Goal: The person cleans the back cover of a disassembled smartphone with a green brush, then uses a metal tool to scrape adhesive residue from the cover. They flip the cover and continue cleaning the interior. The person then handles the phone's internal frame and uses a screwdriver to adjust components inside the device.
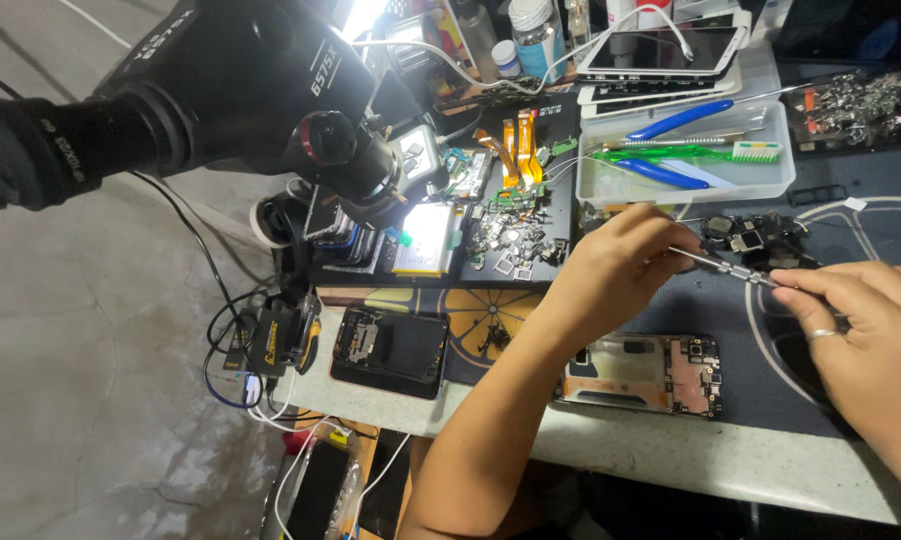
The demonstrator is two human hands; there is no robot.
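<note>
Slim silver metal screwdriver (pixel 732 268) is held level between both hands, long axis left-right: left hand (pixel 620 265) is pinched on one end, right hand (pixel 860 320) pinched on the other, above opened phone with bare circuit board (pixel 638 373), just near.

A bare grey concrete floor (pixel 80 400) occupies the left half of the frame, stained darker toward the lower left. A pale-topped table (pixel 670 455) runs across the centre and right, partly covered by a dark work mat (pixel 850 190). Bright light is noted at upper centre.
</note>
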